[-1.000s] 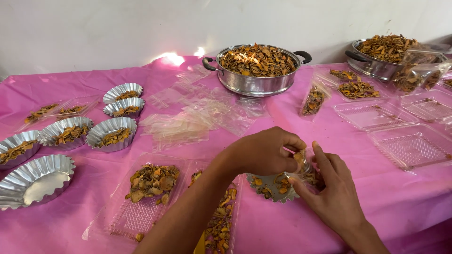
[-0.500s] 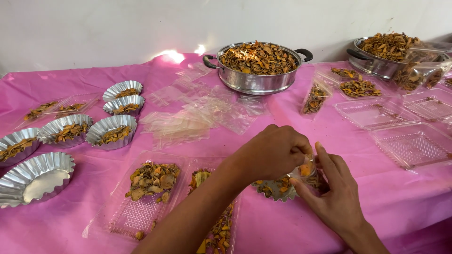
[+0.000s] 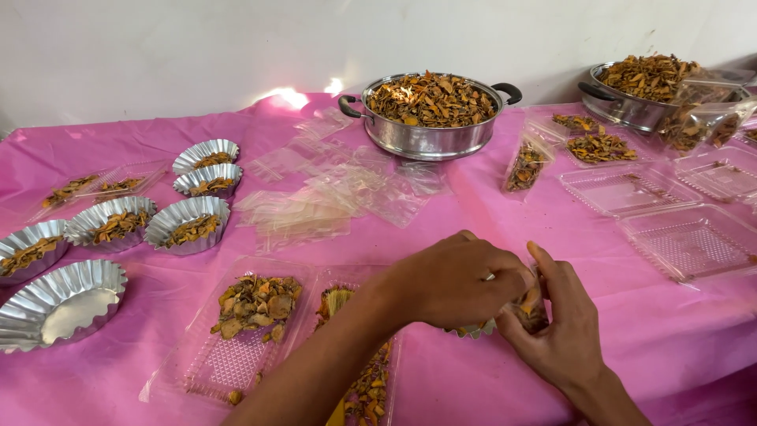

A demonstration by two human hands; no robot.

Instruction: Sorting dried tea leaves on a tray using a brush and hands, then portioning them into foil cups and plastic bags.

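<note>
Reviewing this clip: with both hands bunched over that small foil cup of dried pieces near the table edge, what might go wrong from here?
1. The left hand and right hand crowd the foil cup; dried pieces could spill onto the pink tablecloth.
2. The left forearm lies over the open clear tray of dried pieces; a pull back might knock it.
3. The thin cup looks easy to crush in a tight grip.
</note>
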